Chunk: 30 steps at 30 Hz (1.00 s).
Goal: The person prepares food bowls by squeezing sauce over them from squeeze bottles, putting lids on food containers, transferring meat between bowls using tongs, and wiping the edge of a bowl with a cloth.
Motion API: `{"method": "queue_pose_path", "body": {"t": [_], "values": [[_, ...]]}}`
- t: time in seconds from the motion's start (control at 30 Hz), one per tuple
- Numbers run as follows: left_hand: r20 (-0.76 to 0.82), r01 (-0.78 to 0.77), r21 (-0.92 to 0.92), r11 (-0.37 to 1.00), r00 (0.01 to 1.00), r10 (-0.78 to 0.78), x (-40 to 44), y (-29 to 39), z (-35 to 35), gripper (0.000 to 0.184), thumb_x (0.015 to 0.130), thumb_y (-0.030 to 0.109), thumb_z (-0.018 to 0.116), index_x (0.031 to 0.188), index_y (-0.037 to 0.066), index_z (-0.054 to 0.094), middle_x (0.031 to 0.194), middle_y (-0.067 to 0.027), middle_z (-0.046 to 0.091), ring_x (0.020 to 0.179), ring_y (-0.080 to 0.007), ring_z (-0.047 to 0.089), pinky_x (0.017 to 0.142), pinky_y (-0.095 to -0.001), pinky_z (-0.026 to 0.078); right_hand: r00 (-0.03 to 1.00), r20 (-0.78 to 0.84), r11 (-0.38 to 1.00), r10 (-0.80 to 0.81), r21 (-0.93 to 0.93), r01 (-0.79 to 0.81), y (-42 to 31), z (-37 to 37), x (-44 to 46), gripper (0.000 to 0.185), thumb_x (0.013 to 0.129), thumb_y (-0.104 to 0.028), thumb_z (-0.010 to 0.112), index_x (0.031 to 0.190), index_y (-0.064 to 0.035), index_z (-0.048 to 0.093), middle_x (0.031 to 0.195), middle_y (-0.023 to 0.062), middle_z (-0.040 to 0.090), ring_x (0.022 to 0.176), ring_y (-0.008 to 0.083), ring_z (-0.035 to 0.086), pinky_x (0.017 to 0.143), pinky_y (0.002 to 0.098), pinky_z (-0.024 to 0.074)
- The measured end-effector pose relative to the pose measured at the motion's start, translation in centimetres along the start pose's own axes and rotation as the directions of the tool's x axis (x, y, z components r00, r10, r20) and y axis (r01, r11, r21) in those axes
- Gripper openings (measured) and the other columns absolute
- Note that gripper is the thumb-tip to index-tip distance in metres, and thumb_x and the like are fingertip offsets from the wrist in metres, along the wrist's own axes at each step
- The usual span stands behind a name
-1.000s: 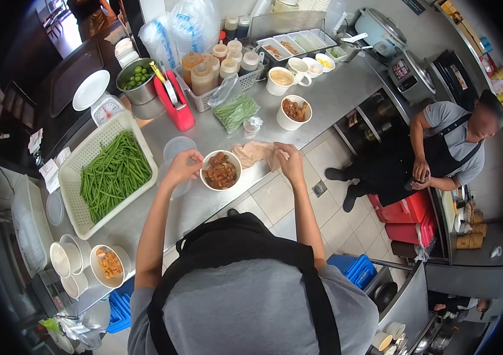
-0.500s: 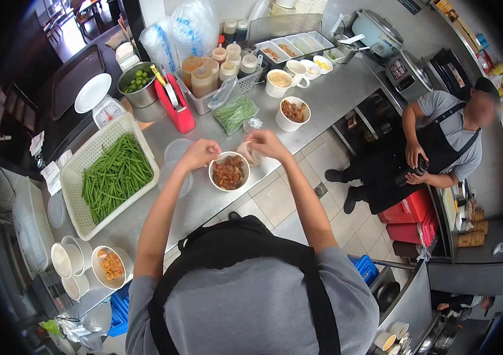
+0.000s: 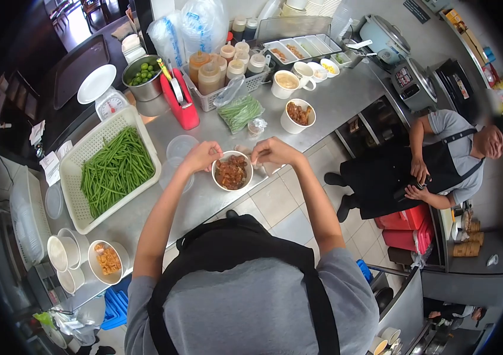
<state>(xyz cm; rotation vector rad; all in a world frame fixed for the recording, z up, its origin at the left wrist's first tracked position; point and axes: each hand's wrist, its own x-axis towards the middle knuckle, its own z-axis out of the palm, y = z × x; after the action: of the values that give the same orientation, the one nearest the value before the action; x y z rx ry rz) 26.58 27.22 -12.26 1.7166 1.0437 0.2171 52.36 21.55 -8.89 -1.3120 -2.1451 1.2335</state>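
A white paper bowl (image 3: 232,171) of glazed brown meat stands near the counter's front edge. At its left rim, the bent fingers of my left hand (image 3: 203,156) are closed on the edge. My right hand (image 3: 276,152) is at the opposite rim, its fingers pinched on a beige cloth (image 3: 242,149) partly hidden behind the bowl and the hand. Two round clear plastic lids (image 3: 179,147) lie beside my left hand. A bag of green beans (image 3: 240,112) and a small knotted plastic bag (image 3: 256,126) lie beyond the bowl.
A basket of green beans (image 3: 155,168) stands left, with a bowl of orange food (image 3: 124,254) nearer me. Another meat bowl (image 3: 296,125), a red tape dispenser (image 3: 187,117) and sauce bottles (image 3: 209,78) stand farther back. A co-worker (image 3: 447,154) stands right, holding a dark object.
My right hand has moved down to the bowl's right rim with the cloth. My left hand stays at the left rim. The co-worker's head has turned and the view has shifted slightly.
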Motion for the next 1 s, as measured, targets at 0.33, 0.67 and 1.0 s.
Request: {"method": "queue_pose_path", "body": {"t": [0.33,0.67,1.0], "values": [[0.046,0.115,-0.156,0.981,0.993,-0.109,-1.1,0.4,1.2,0.023,0.092,0.027,0.045,0.095,0.006,0.037,0.081,-0.0101,0.053,0.054,-0.0191,0.061,0.044,-0.0310,0.054,0.951,-0.301,0.946,-0.077,-0.323,-0.025,-2.9,3.6,-2.4,0.008,0.071,-0.007,0.064,0.079,-0.0083,0.065,0.079,0.0077,0.060,0.076,0.0273,0.060,0.065,0.0362,0.0482],[0.031,0.182,-0.686,0.705,0.975,-0.221,-2.0,-0.5,4.0,0.024,0.095,0.028,0.039,0.101,0.006,0.032,0.102,-0.0173,0.049,0.070,-0.0321,0.064,0.061,-0.0365,0.058,0.809,-0.561,0.976,0.177,0.206,-0.071,-2.8,9.2,-4.9,0.014,0.075,-0.004,0.065,0.089,-0.0046,0.067,0.081,0.0074,0.063,0.071,0.0165,0.060,0.064,0.0282,0.0470],[-0.061,0.078,-0.750,0.657,0.981,-0.186,-0.3,-1.7,4.3,0.026,0.094,0.029,0.042,0.104,0.005,0.040,0.110,-0.0130,0.051,0.089,-0.0267,0.062,0.076,-0.0364,0.052,0.812,-0.491,0.678,0.316,0.715,0.169,-2.3,10.5,0.1,0.016,0.083,-0.008,0.062,0.096,0.0014,0.065,0.091,0.0049,0.065,0.081,0.0103,0.058,0.073,0.0225,0.0446]]}}
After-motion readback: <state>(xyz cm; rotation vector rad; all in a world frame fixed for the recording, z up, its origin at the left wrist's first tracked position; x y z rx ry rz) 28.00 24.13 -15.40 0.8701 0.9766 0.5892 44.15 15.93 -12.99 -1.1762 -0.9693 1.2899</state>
